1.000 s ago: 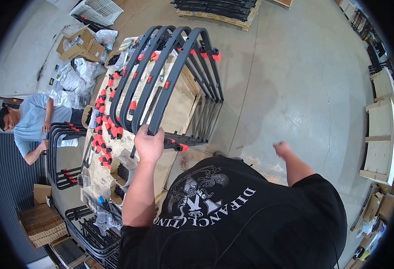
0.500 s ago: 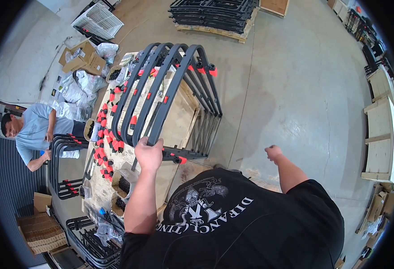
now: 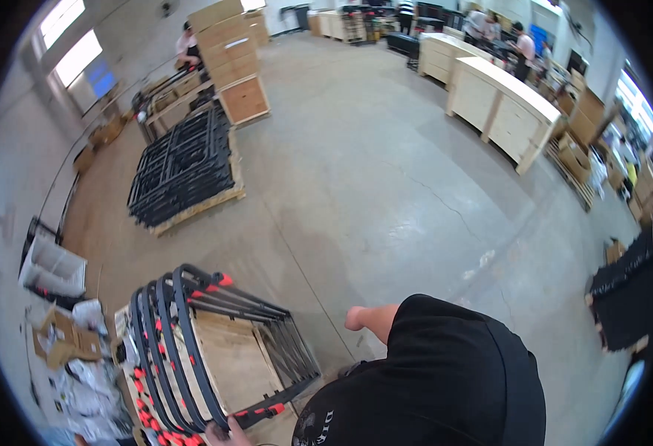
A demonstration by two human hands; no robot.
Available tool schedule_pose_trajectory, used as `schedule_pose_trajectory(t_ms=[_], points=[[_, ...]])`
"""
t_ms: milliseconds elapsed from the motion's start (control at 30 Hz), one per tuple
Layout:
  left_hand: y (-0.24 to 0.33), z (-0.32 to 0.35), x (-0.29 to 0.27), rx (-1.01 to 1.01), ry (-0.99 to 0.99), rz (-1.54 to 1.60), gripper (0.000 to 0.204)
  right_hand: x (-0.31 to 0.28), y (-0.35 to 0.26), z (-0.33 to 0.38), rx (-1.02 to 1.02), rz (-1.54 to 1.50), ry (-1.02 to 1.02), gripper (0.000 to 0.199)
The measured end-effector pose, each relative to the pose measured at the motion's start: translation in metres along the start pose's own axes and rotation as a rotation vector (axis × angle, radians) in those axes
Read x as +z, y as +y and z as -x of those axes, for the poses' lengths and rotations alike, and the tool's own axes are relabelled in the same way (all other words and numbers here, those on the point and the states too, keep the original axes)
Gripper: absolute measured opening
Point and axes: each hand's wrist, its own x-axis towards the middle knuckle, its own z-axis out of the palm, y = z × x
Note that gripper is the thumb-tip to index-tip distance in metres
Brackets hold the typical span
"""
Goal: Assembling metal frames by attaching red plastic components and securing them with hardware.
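Observation:
Several black tubular frames (image 3: 207, 392) with rounded corners and red plastic pieces stand in a row at the edge of a wooden table (image 3: 230, 360), lower left. At the bottom of the picture my left hand (image 3: 227, 433) is closed round the near end of the closest frame; the picture's edge cuts off part of this hand. My right hand (image 3: 354, 318) hangs out over the floor to the right of the frames, fingers curled, with nothing seen in it. Loose red plastic pieces (image 3: 145, 411) lie on the table behind the frames.
Stacked black frames (image 3: 182, 167) rest on a pallet ahead left, beside piled cartons (image 3: 226, 52). Wooden crates (image 3: 501, 108) stand at the far right, with people (image 3: 523, 50) beyond. Plastic bags (image 3: 85, 394) and an open carton (image 3: 63, 338) lie left of the table.
My view has swung up and to the right, so the table and frames sit lower left. My left hand stays on the frame. The co-worker at the left has mostly gone out of view.

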Motion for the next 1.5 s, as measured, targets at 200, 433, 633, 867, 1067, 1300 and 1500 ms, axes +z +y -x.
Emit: schedule_pose_trajectory(t_ms=[200, 433, 633, 867, 1067, 1300, 1500], points=[[-0.177, -0.029, 0.152, 0.093, -0.320, 0.092, 0.046, -0.005, 0.012, 0.037, 0.037, -0.235, 0.134, 0.039], [-0.176, -0.026, 0.242, 0.219, -0.700, -0.076, 0.041, 0.064, 0.093, 0.100, 0.265, -0.239, 0.174, 0.040], [-0.236, 0.024, 0.202, 0.158, -0.905, -0.238, 0.039, 0.122, 0.085, 0.147, 0.325, -0.163, 0.155, 0.037], [-0.463, 0.256, -0.072, -0.231, -0.970, -0.476, 0.050, 0.244, 0.006, 0.157, 0.345, -0.261, -0.026, 0.037], [-0.359, 0.348, -0.193, -0.683, -0.295, 0.062, 0.044, 0.237, -0.187, 0.196, -0.201, 0.092, -0.022, 0.037], [-0.258, 0.396, -0.441, -0.224, 0.665, -0.551, 0.026, 0.247, -0.293, 0.179, -0.323, 0.141, -0.032, 0.030], [-0.393, 0.544, -0.638, -0.970, 1.272, -0.734, 0.051, 0.264, -0.360, 0.129, -0.314, 0.126, -0.154, 0.031]])
